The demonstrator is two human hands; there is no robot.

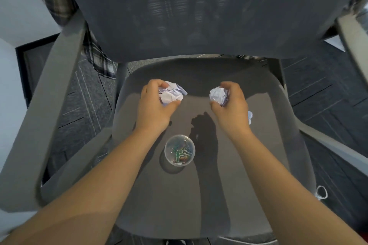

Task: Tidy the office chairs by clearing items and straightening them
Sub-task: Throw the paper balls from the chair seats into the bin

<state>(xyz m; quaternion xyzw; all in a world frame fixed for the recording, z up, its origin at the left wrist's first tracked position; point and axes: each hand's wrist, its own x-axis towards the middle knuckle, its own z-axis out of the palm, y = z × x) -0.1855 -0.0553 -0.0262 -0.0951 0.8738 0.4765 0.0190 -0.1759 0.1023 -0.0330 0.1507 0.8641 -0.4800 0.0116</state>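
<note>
A grey office chair fills the view, its seat (pixel 199 189) below me and its mesh backrest (pixel 199 12) at the top. My left hand (pixel 153 105) grips a crumpled white paper ball (pixel 172 93) near the back of the seat. My right hand (pixel 231 105) grips a second, smaller paper ball (pixel 218 95). Between my forearms a round clear tub of coloured paper clips (pixel 179 149) stands on the seat. Part of another white scrap (pixel 250 116) shows behind my right hand.
Grey armrests run down the left (pixel 49 105) and right (pixel 338 145) of the seat. A plaid cloth (pixel 93 51) hangs over the backrest's left side. Dark carpet tiles (pixel 328 95) surround the chair. A white cord loop (pixel 321 192) lies by the seat's right edge.
</note>
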